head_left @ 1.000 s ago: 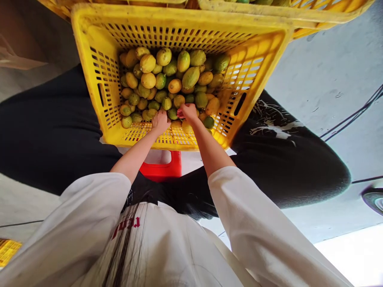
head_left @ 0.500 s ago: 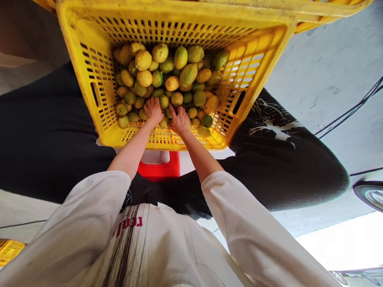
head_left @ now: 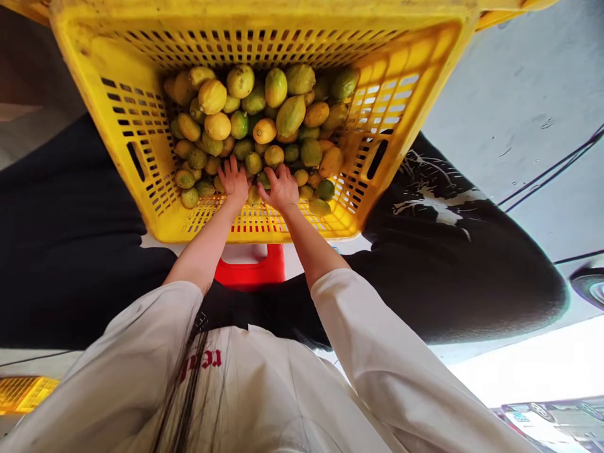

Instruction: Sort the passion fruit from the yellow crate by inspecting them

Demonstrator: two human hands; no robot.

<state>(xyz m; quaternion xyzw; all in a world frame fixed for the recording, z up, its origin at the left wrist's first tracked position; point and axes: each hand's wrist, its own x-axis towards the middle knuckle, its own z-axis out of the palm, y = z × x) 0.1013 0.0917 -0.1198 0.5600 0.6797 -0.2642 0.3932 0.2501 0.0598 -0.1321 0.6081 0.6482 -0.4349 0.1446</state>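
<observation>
Fingers [head_left: 233,164] apart — left hand [head_left: 234,185], right hand [head_left: 284,190] — on fruit [head_left: 265,131]

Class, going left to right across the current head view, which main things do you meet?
Background yellow crate, left handle slot, left hand, right hand, dark green lemon-like fruit, right handle slot, white trouser print, large wheel at the right edge.

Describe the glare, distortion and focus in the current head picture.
Head view: glare washes out a patch at lower right; same view: sleeves and trousers look stretched toward the edges, likely a wide lens; same view: fruit in the crate looks fairly sharp.
</observation>
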